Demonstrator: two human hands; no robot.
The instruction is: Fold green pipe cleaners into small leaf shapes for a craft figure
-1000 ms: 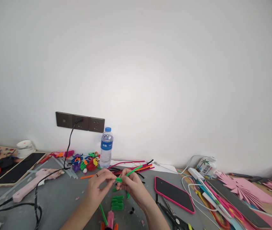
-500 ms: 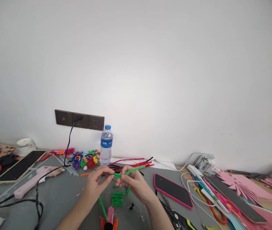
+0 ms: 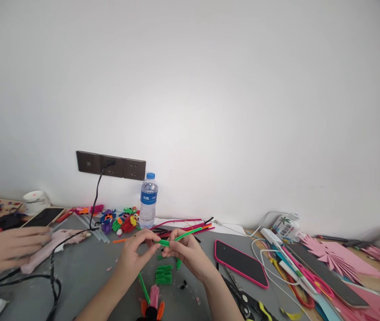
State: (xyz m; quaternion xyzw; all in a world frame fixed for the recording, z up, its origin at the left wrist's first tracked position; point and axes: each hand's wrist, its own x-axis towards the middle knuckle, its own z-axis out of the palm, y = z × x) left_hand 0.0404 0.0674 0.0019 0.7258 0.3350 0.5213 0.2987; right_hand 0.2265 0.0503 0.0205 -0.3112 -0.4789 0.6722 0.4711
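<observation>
Between my two hands is a green pipe cleaner (image 3: 190, 233), bent near its left end. My left hand (image 3: 135, 253) pinches that end between thumb and fingertips. My right hand (image 3: 185, 255) grips it just beside, with the long free end pointing up and right. Below my hands lie several folded green pipe cleaner pieces (image 3: 163, 274). Nearer to me stands a pink pipe cleaner bundle (image 3: 154, 295) with orange loops and a black part, cut off by the lower edge. A straight green stem (image 3: 144, 289) leans beside it.
Another person's hand (image 3: 12, 249) is over the pink glue gun (image 3: 47, 248) at left. A water bottle (image 3: 149, 203) stands by the wall near small pipe cleaner figures (image 3: 129, 220). To the right lie a pink-edged phone (image 3: 241, 264), black scissors (image 3: 248, 303), cables and pink paper (image 3: 353, 261).
Another person's hand has come in from the left, over the glue gun and a phone. My hands keep the green pipe cleaner in almost the same place.
</observation>
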